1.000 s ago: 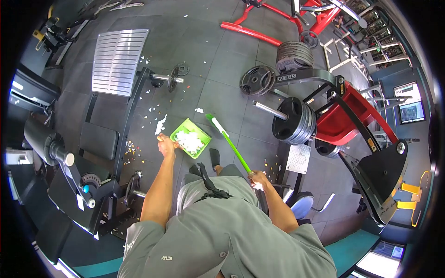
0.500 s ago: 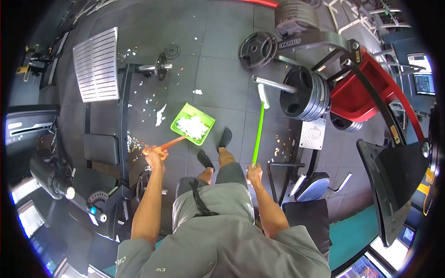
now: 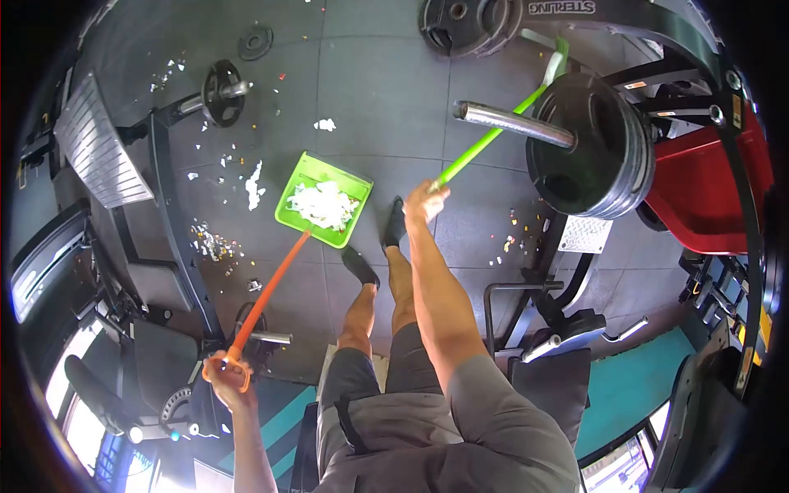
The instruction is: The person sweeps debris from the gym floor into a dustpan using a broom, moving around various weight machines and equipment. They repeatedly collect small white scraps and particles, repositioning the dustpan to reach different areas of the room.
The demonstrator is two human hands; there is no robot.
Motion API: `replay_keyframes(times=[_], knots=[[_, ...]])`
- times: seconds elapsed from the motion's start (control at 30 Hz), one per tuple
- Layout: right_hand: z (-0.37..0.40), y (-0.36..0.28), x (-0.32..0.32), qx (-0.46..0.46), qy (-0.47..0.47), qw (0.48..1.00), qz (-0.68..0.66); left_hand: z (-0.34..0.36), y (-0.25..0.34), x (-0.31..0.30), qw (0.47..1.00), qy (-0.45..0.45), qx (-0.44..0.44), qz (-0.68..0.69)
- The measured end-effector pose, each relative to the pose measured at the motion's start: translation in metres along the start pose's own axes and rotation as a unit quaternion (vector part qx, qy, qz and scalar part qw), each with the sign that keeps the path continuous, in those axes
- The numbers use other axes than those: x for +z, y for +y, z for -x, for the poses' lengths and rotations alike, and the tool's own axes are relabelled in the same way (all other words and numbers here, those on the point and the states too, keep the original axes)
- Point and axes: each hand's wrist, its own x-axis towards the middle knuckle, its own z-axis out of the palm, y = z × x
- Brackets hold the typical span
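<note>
My left hand (image 3: 228, 380) is closed round the orange handle (image 3: 267, 296) of a green dustpan (image 3: 352, 182), which rests on the dark floor with white scraps (image 3: 325, 205) inside. The green stick of a broom (image 3: 477, 151) is gripped in my right hand (image 3: 427, 202). Its bristled head (image 3: 556, 64) is at the upper right, just beyond the weight plates. White paper bits (image 3: 254, 187) lie left of the dustpan, and one more piece (image 3: 325, 125) lies above it.
Mixed crumbs (image 3: 215, 245) are strewn at left, others (image 3: 511, 241) at right. Stacked weight plates (image 3: 585, 148) on a machine stand right, beside a red seat-like part (image 3: 715, 185). A slatted footplate (image 3: 103, 144) and a small loaded plate (image 3: 220, 93) are at left.
My right hand has moved forward with the broom, whose head is now farther up and right. My left hand has drawn back and down, showing more of the orange handle. The view has shifted.
</note>
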Motion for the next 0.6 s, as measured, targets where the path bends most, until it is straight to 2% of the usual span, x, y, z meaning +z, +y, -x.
replay_keyframes(times=[0.1,0.13,0.2,0.23,0.33,0.37,0.4,0.57,0.6], knots=[[-0.001,-0.001,0.052,-0.110,0.038,0.989,0.087,0.003,0.003,0.010,1.000,0.016,0.019,-0.017],[0.013,-0.011,0.060,-0.059,0.029,0.997,0.042,0.002,0.003,0.013,1.000,0.022,0.014,-0.017],[0.049,-0.008,0.063,-0.115,0.041,0.992,0.044,0.005,0.005,0.018,0.999,0.030,0.005,-0.014],[0.059,-0.009,0.060,-0.145,0.049,0.987,0.043,0.005,0.005,0.023,0.998,0.054,0.010,-0.030],[0.071,0.016,0.028,-0.149,0.023,0.986,0.066,0.003,0.005,0.021,0.997,0.053,0.028,-0.039],[0.074,0.017,0.010,-0.141,0.022,0.986,0.085,0.000,0.005,0.016,0.998,0.042,0.003,-0.042],[0.067,0.033,-0.001,-0.173,0.042,0.976,0.122,-0.001,0.005,0.015,0.998,0.045,0.003,-0.038],[0.001,0.077,-0.054,-0.192,0.012,0.970,0.150,-0.004,0.002,0.004,0.999,0.041,-0.002,-0.025],[-0.015,0.078,-0.061,-0.233,0.023,0.959,0.158,-0.006,0.001,0.005,0.999,0.037,-0.003,-0.024]])
